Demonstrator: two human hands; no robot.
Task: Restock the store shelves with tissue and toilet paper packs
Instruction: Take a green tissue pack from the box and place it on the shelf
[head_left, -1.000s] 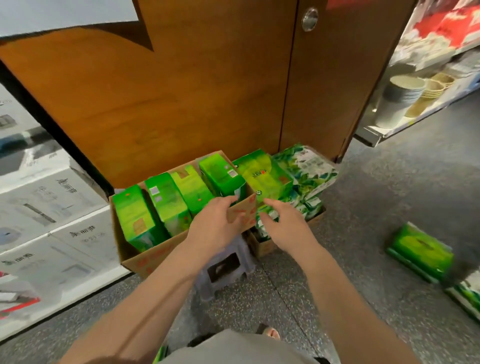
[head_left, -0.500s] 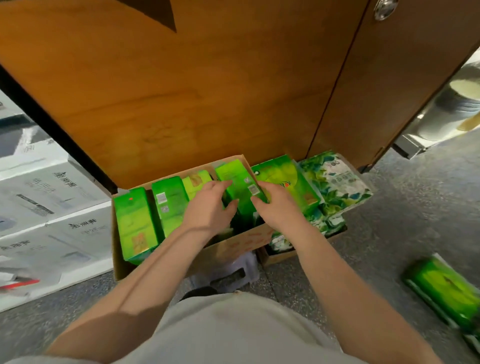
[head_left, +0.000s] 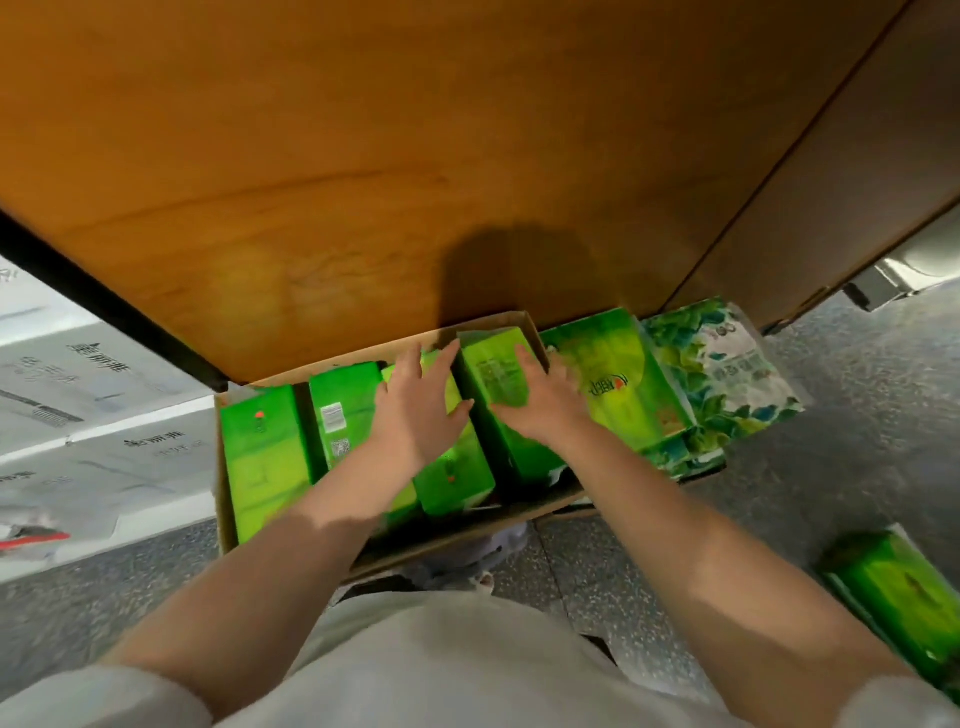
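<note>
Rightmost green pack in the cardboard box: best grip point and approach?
Probably from above, clamping the upper end of the rightmost green pack across its two broad faces. It stands on end and tilted in the cardboard box, neighbours close by, so only the top is free. The left hand and right hand already flank it.

The open brown cardboard box (head_left: 270, 540) is packed with upright bright green tissue packs (head_left: 265, 457) standing close together, with only narrow slits between them. Directly behind the box a tall orange-brown wooden panel (head_left: 363, 182) blocks reach. Right of the box, touching it, larger green and leaf-printed packs (head_left: 722, 374) crowd the floor. Before the box, speckled grey floor (head_left: 769, 493) lies open.
</note>
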